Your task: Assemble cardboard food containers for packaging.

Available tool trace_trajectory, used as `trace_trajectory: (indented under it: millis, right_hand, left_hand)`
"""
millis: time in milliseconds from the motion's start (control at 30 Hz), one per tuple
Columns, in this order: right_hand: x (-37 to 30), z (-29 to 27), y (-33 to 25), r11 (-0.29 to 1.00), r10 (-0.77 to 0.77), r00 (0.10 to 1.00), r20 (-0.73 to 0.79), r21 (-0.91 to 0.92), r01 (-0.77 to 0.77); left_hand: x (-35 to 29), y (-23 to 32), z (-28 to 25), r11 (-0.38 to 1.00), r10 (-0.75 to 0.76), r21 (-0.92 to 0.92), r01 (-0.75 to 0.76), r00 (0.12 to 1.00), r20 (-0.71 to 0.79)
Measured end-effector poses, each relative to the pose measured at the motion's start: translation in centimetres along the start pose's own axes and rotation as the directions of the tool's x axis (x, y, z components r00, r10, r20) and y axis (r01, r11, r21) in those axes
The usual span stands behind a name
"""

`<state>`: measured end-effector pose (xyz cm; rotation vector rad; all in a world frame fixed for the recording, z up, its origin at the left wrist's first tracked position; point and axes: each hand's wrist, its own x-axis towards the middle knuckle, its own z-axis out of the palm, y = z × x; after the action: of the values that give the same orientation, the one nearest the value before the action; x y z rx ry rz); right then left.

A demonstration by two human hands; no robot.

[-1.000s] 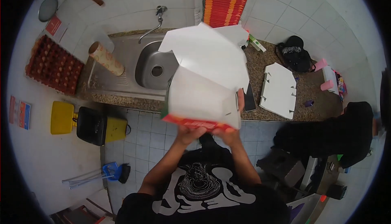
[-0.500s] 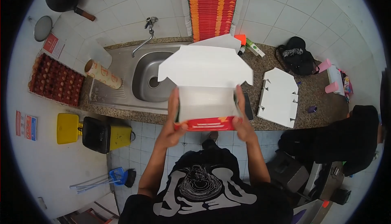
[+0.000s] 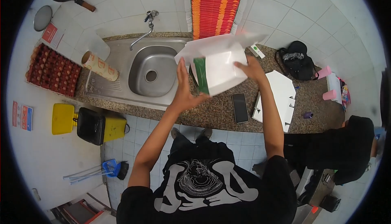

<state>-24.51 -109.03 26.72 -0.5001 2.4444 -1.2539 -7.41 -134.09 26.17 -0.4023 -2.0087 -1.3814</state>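
A partly folded cardboard box point(image 3: 226, 71), white with a green side panel, is tilted above the counter between the sink and a flat white card piece. My left hand point(image 3: 185, 91) grips its left side, fingers stretched up along the edge and thumb at the lower corner. At the other end, my right hand point(image 3: 253, 69) pinches the box wall, thumb on the white face and the other fingers partly hidden. The raised flap point(image 3: 207, 44) is at the far side, its right part blurred by motion.
A black phone point(image 3: 240, 108) and flat white card point(image 3: 277, 98) lie on the granite counter point(image 3: 195, 116). To the left are a steel sink point(image 3: 136, 85), a patterned roll point(image 3: 99, 66) and egg trays point(image 3: 53, 75). A black bag point(image 3: 299, 63) and a person in black point(image 3: 346, 146) are at right.
The box has turned and tipped, rising slightly to the right; its red front no longer shows and a green panel does. My right hand has moved up and right. The phone is uncovered.
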Motion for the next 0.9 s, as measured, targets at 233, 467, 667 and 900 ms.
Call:
trace_trajectory:
  millis: [233,467,667,900]
  right_hand:
    - [5.6,3.1,0.1,0.915,-0.108,0.992,-0.059,-0.397,0.076]
    - [4.6,3.6,-0.9,0.796,0.003,0.977,-0.215,-0.59,-0.132]
    - [4.2,3.9,-1.8,0.752,0.16,0.901,-0.404,-0.541,-0.376]
    - [-2.6,10.6,-8.1,0.873,-0.358,0.93,-0.086,-0.384,0.301]
  left_hand:
    - [-2.2,-7.7,-2.0,0.947,-0.033,0.305,-0.099,0.916,0.401]
    - [-0.2,-8.1,-2.9,0.979,0.002,0.191,-0.076,0.933,0.361]
    - [1.0,-8.7,-2.9,0.998,0.062,0.006,-0.07,0.917,0.394]
    - [0.3,-9.3,-2.6,0.955,0.177,0.174,-0.241,0.931,0.319]
